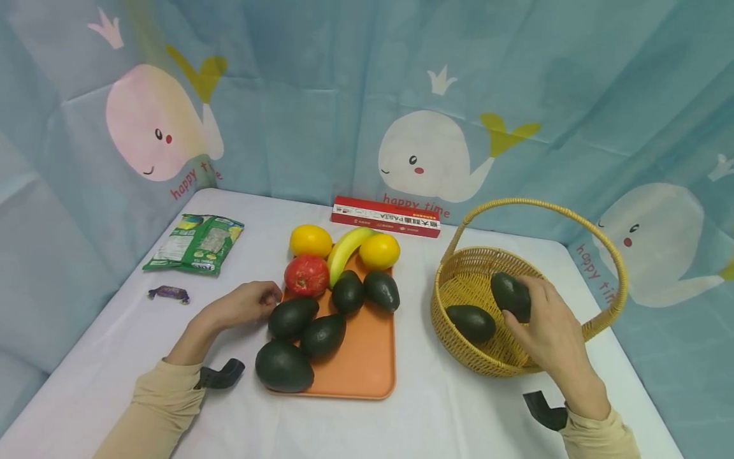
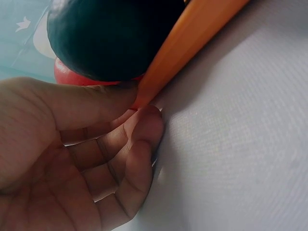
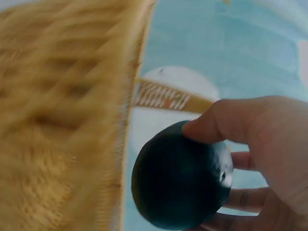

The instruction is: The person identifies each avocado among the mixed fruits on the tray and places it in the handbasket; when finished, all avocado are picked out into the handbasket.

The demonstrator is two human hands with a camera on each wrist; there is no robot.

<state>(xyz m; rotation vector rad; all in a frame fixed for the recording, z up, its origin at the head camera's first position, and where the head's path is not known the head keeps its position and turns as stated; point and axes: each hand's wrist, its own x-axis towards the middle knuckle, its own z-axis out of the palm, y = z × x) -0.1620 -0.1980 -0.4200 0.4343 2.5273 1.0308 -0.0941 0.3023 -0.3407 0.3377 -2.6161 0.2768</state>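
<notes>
My right hand (image 1: 550,328) grips a dark green avocado (image 1: 510,296) over the wicker basket (image 1: 440,306); the right wrist view shows the thumb on one side of that avocado (image 3: 180,178) and fingers on the other. Another avocado (image 1: 471,323) lies inside the basket. At the orange tray's (image 1: 367,357) left side, my left hand (image 1: 246,304) pinches the rim (image 2: 168,57) between thumb and fingers. On the tray are several avocados (image 1: 323,336), a red pomegranate (image 1: 306,275), a banana (image 1: 346,250) and two yellow lemons (image 1: 380,251).
A green snack bag (image 1: 197,244) and a purple wrapped candy (image 1: 169,293) lie on the left of the white table. Behind the tray is a red pasta box (image 1: 385,217). The basket's tall handle (image 1: 541,204) arches above its opening. A whale-print curtain (image 1: 321,95) hangs behind.
</notes>
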